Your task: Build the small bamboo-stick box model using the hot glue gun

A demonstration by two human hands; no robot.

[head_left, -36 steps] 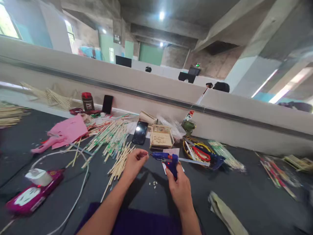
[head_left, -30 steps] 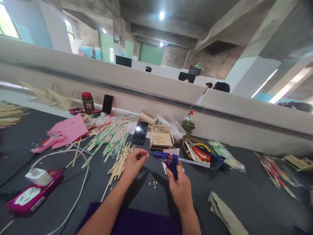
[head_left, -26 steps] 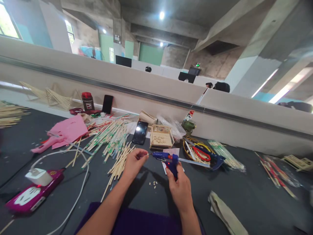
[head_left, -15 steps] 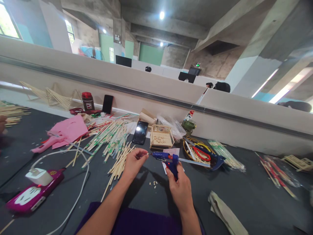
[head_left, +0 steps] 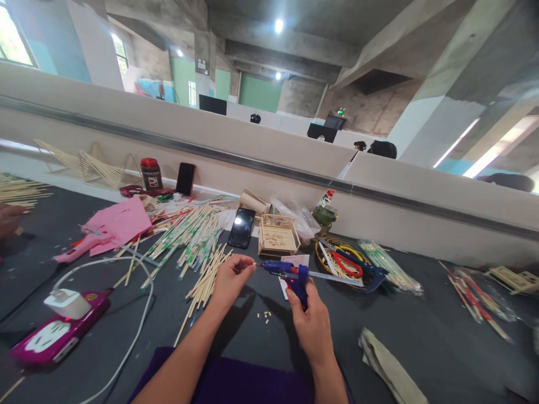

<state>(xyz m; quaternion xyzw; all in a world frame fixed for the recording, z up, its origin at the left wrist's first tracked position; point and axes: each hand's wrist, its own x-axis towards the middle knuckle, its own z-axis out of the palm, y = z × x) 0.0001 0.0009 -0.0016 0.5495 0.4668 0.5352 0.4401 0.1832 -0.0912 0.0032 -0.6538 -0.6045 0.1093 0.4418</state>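
In my right hand [head_left: 310,320] is a blue hot glue gun [head_left: 280,269], gripped by its handle, with a long clear glue stick [head_left: 334,279] poking out of its back. Its nozzle points left, at the fingertips of my left hand [head_left: 233,278]. Those fingers are pinched on a tiny pale wooden piece [head_left: 254,264], mostly hidden by them. Below the nozzle, several small cut wooden bits [head_left: 264,317] lie on the dark table. Behind the gun stands a small wooden stick model [head_left: 278,235] with more little bits on it.
Loose bamboo chopsticks [head_left: 207,275] lie left of my hands, near a phone [head_left: 241,227]. A basket [head_left: 326,264] holds scissors and pliers at right. A purple power strip [head_left: 63,331] with a white cable lies at left. Another person's hand [head_left: 10,219] shows at the far left edge.
My two hands and the glue gun stay almost still, the nozzle close to the left fingertips. The other person's hand at the left edge has moved further into view.
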